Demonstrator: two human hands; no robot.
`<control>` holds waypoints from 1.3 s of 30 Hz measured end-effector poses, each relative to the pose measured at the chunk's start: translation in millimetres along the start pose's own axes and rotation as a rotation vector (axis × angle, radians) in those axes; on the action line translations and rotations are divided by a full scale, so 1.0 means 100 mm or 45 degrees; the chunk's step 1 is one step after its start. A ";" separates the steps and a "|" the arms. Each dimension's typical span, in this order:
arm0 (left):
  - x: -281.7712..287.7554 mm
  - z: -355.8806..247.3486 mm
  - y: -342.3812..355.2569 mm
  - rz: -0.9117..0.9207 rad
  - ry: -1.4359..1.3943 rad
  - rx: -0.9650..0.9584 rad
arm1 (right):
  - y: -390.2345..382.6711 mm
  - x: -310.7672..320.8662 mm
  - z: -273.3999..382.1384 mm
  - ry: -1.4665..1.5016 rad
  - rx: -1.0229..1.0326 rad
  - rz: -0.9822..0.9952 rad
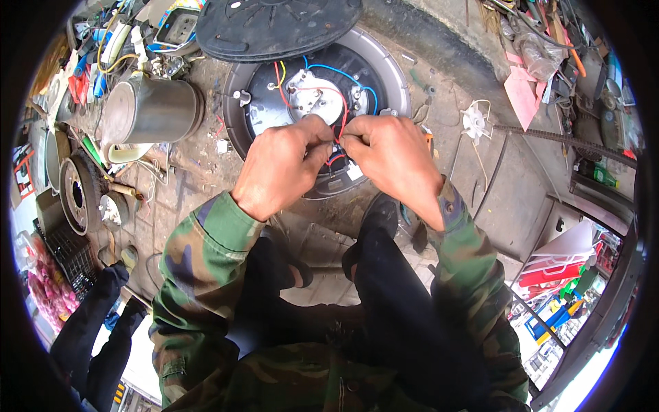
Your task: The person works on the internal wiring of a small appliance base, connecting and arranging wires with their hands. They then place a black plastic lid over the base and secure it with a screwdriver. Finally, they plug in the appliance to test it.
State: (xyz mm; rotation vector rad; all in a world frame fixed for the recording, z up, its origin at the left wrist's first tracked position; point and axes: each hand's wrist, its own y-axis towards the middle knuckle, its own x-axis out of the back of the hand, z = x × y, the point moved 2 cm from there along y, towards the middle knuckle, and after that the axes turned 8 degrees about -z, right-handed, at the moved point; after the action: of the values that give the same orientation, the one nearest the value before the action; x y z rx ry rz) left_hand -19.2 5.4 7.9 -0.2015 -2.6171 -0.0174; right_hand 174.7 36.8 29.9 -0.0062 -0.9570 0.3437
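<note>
Both of my hands meet over an opened round grey appliance housing (231,103). My left hand (281,161) is closed in a pinch at a thin red wire (345,110) near the housing's front. Pressed close beside it, my right hand (395,154) also pinches at the red wire; the fingers hide the exact spot held. Inside the housing sits a round silvery metal part (316,99). A blue wire (343,70) curves along the far right, and a yellow wire (282,74) lies at the left. A white connector (354,170) shows below my right fingers.
A black round cover (278,27) leans over the housing's far edge. To the left are a metal pot (151,110) and a wheel-like rim (74,193). A white plastic piece (475,123) lies on the right. Another person's legs (99,336) show at lower left.
</note>
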 end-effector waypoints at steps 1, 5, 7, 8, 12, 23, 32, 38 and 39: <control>-0.01 0.02 0.01 -0.001 -0.029 0.045 | 0.02 -0.02 0.00 -0.011 0.014 0.004; -0.03 -0.03 0.08 0.051 0.122 0.114 | 0.09 -0.03 0.03 0.063 -0.091 0.038; -0.02 -0.04 0.09 0.047 0.127 0.141 | 0.12 -0.05 0.01 0.079 -0.137 0.066; -0.02 -0.04 0.10 0.047 0.128 0.153 | 0.13 -0.05 0.03 0.055 -0.136 0.074; -0.05 0.01 0.13 0.091 0.083 0.122 | 0.14 -0.04 0.05 0.015 -0.080 0.065; -0.08 -0.03 0.27 0.163 0.165 0.152 | -0.18 0.19 -0.01 0.232 -0.089 0.052; -0.07 -0.03 0.31 0.134 0.193 0.108 | -0.08 0.18 0.06 -0.127 0.008 0.294; -0.07 -0.04 0.20 -0.030 0.348 -0.021 | -0.22 0.19 0.00 -0.090 0.138 0.172; -0.08 -0.04 0.18 -0.058 0.355 -0.067 | -0.25 0.19 -0.01 -0.083 0.118 0.171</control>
State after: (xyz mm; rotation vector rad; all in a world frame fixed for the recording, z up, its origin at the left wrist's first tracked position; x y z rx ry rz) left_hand -8.3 21.8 6.8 -0.1463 -2.3439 -0.1221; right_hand 192.5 18.9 48.4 0.0260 -1.0069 0.5147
